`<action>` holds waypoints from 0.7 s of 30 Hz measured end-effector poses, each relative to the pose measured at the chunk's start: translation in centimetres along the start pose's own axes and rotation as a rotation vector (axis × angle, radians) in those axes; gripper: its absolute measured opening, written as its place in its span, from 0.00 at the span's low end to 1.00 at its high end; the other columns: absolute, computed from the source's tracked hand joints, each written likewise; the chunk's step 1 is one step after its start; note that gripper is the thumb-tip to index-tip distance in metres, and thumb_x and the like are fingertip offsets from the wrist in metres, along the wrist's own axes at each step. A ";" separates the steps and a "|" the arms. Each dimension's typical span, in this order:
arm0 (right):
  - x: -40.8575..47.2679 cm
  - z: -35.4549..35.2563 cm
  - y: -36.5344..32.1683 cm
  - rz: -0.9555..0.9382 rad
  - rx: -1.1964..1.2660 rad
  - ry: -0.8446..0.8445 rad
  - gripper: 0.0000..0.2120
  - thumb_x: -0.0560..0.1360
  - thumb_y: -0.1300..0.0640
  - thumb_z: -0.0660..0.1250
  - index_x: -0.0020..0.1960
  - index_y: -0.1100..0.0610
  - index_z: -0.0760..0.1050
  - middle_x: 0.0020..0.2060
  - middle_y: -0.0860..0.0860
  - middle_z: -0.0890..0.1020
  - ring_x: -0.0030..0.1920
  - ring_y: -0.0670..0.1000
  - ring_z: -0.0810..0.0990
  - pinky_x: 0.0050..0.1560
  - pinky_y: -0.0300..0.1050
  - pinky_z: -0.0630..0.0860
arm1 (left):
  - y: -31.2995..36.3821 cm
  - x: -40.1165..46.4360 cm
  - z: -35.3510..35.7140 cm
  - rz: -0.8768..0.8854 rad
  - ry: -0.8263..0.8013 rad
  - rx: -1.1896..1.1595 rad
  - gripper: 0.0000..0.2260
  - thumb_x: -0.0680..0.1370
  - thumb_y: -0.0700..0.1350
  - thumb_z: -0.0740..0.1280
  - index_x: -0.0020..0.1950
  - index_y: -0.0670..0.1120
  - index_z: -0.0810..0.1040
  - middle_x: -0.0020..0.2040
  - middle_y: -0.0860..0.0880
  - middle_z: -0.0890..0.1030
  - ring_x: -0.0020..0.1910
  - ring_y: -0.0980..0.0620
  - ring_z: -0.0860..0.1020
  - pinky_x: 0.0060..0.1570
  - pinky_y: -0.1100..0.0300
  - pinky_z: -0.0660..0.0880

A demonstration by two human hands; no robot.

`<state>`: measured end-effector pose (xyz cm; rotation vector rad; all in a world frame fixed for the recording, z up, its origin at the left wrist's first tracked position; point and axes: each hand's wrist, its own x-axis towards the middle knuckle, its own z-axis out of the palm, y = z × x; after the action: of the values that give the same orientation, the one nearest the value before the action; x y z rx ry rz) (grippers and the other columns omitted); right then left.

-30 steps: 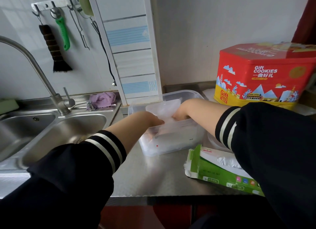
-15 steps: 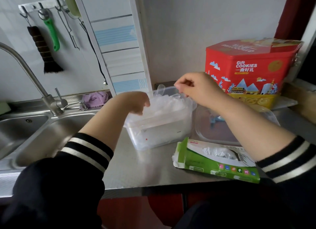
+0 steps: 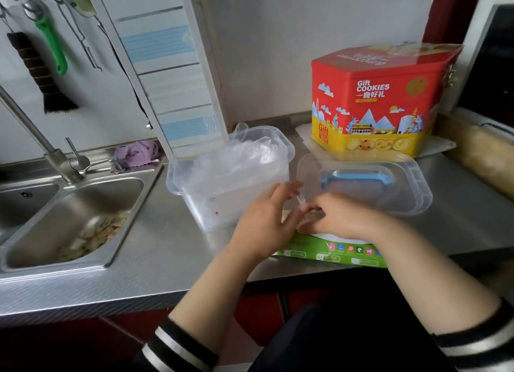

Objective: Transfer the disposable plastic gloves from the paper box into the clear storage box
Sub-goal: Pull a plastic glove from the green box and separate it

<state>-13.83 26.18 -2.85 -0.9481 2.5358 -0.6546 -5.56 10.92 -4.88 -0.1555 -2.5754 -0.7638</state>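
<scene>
At the centre of the frame, on the steel bench (image 3: 155, 249), stands the clear storage box (image 3: 194, 202), lid off, holding a crumpled heap of disposable plastic gloves (image 3: 239, 160) that rises to its rim; one glove tip pokes above the far edge. Just below and right of it both hands meet over the green paper box (image 3: 333, 250), which lies flat at the bench's near edge and is largely covered by them. The left hand (image 3: 261, 221) lies with fingers fairly straight and relaxed, its tips close to the storage box's right corner, gripping nothing that I can see. The right hand (image 3: 338, 217) has its fingers curled at the top of the paper box, where something pale and filmy shows at the fingertips; motion blur keeps me from telling whether it pinches a glove.

Right of the storage box, touching or just beside it, the clear lid (image 3: 411, 202) with a blue handle (image 3: 358, 177) rests on the bench. Behind the lid, at the upper right, sits a red and yellow cookie tin (image 3: 375, 102). The left of the frame holds a steel sink (image 3: 69, 216) with scraps in its basin, a faucet (image 3: 36, 138), and a purple cloth (image 3: 136, 153) on the ledge. On the wall at the upper left hang a dark brush (image 3: 39, 74) and a green-handled tool (image 3: 50, 38).
</scene>
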 end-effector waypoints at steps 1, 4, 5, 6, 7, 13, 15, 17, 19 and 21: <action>-0.1 0.2 0.2 -0.008 0.012 0.042 0.08 0.70 0.45 0.73 0.48 0.42 0.79 0.45 0.44 0.82 0.48 0.49 0.80 0.52 0.47 0.77 | -0.5 -0.5 0.9 -0.048 -0.061 -0.019 0.27 0.75 0.63 0.59 0.68 0.49 0.71 0.60 0.53 0.78 0.59 0.54 0.76 0.58 0.52 0.74; -0.6 0.7 0.9 -0.001 0.073 0.157 0.04 0.70 0.47 0.73 0.44 0.43 0.80 0.44 0.44 0.82 0.45 0.48 0.79 0.50 0.45 0.76 | -1.2 -1.6 2.8 -0.088 -0.154 -0.055 0.37 0.69 0.69 0.63 0.72 0.50 0.67 0.65 0.55 0.76 0.64 0.56 0.72 0.64 0.58 0.68; -0.8 0.9 1.2 -0.007 0.098 0.184 0.04 0.70 0.47 0.73 0.41 0.43 0.79 0.43 0.44 0.81 0.44 0.47 0.78 0.49 0.45 0.75 | -1.3 -1.8 3.3 -0.096 -0.148 -0.067 0.37 0.68 0.69 0.64 0.72 0.50 0.67 0.65 0.56 0.76 0.64 0.58 0.71 0.64 0.59 0.68; -1.0 1.2 1.3 -0.016 0.114 0.214 0.05 0.71 0.47 0.74 0.38 0.43 0.78 0.42 0.45 0.81 0.44 0.47 0.78 0.49 0.46 0.75 | -1.4 -2.0 3.5 -0.113 -0.133 -0.086 0.37 0.67 0.69 0.65 0.71 0.51 0.68 0.65 0.58 0.76 0.64 0.59 0.71 0.64 0.60 0.67; -1.1 1.6 1.3 -0.023 0.129 0.247 0.06 0.71 0.49 0.73 0.37 0.45 0.78 0.42 0.45 0.81 0.44 0.47 0.78 0.49 0.46 0.76 | -1.4 -2.0 3.7 -0.134 -0.117 -0.108 0.37 0.66 0.69 0.66 0.71 0.52 0.69 0.64 0.59 0.76 0.63 0.60 0.71 0.64 0.61 0.67; -1.2 3.1 1.9 -0.083 0.309 0.401 0.04 0.73 0.55 0.72 0.40 0.54 0.81 0.41 0.48 0.82 0.44 0.48 0.80 0.48 0.45 0.75 | -1.2 -1.9 3.7 -0.122 -0.090 -0.087 0.31 0.66 0.69 0.66 0.63 0.52 0.76 0.53 0.62 0.76 0.56 0.60 0.71 0.58 0.61 0.70; -1.2 3.2 2.2 -0.064 0.417 0.439 0.05 0.73 0.56 0.72 0.39 0.53 0.80 0.37 0.45 0.82 0.41 0.44 0.79 0.44 0.37 0.73 | -1.1 -1.9 3.7 -0.111 -0.078 -0.096 0.29 0.66 0.69 0.66 0.61 0.53 0.77 0.52 0.60 0.76 0.55 0.60 0.71 0.57 0.62 0.70; -1.4 3.2 2.4 -0.063 0.476 0.476 0.05 0.74 0.56 0.72 0.39 0.54 0.80 0.35 0.45 0.81 0.35 0.39 0.76 0.38 0.31 0.69 | -1.2 -1.9 3.8 -0.101 -0.070 -0.106 0.28 0.66 0.68 0.67 0.60 0.54 0.78 0.53 0.59 0.77 0.56 0.60 0.72 0.58 0.64 0.69; -1.4 3.1 2.7 -0.075 0.522 0.493 0.05 0.74 0.57 0.71 0.40 0.56 0.80 0.33 0.46 0.81 0.32 0.38 0.73 0.37 0.32 0.68 | -1.3 -1.9 3.8 -0.097 -0.060 -0.111 0.29 0.66 0.68 0.68 0.60 0.54 0.79 0.54 0.60 0.78 0.57 0.61 0.72 0.60 0.65 0.68; -1.4 3.1 3.0 -0.064 0.605 0.520 0.06 0.75 0.58 0.70 0.39 0.54 0.80 0.30 0.44 0.80 0.31 0.38 0.72 0.35 0.32 0.68 | -1.4 -1.9 3.9 -0.098 -0.052 -0.117 0.28 0.66 0.68 0.69 0.60 0.54 0.79 0.55 0.60 0.78 0.58 0.62 0.72 0.61 0.66 0.68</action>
<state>-12.95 28.23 -6.77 -0.6963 2.4429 -1.7511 -5.70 11.93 -9.32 -0.0861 -2.6043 -0.9588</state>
